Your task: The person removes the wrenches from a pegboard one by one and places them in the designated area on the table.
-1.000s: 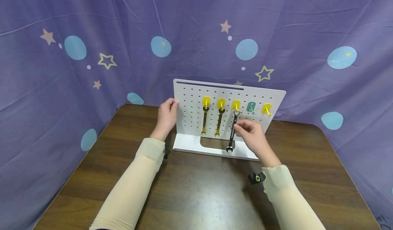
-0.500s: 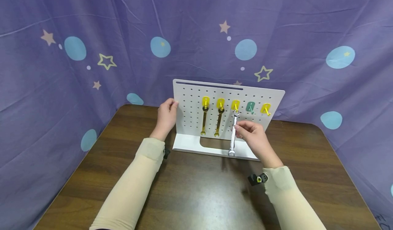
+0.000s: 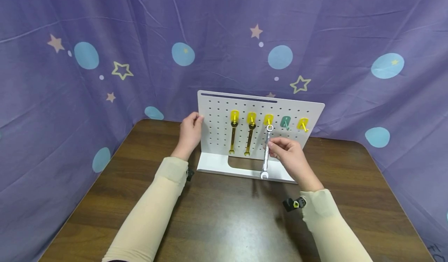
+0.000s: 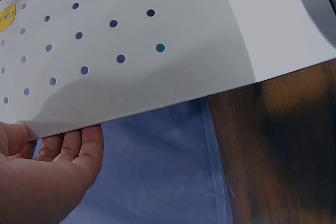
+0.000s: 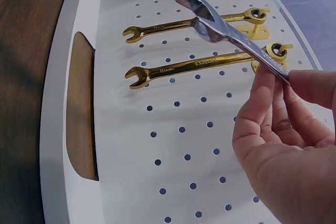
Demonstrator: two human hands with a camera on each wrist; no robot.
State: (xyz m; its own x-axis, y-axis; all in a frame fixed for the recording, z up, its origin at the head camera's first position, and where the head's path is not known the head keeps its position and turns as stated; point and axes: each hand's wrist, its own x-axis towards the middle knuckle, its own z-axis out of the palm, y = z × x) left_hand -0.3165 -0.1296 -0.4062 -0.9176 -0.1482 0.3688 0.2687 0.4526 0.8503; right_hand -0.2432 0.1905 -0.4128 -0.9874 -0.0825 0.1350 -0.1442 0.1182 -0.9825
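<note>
My right hand (image 3: 288, 155) pinches a silver combination wrench (image 3: 266, 157) by its shank, between thumb and fingers. Its ring end overlaps the third yellow hook (image 3: 268, 119) in the head view, and its open jaw points down toward the board's base. In the right wrist view the wrench (image 5: 231, 34) stands off the board at a slant. My left hand (image 3: 191, 133) grips the left edge of the white pegboard (image 4: 184, 66), thumb in front and fingers behind. Two gold wrenches, one farther left (image 3: 233, 139) and one nearer the middle (image 3: 249, 139), hang on yellow hooks.
Right of the held wrench are a green hook (image 3: 286, 122) and another yellow hook (image 3: 303, 124), both without a tool. The pegboard stands on its white base (image 3: 213, 163) on a brown wooden table (image 3: 224, 215). A purple curtain (image 3: 224, 36) hangs close behind.
The wrench in my right hand has turned, its surface going from dark to bright silver, and its lower end has come slightly forward. My left hand stays on the board's edge.
</note>
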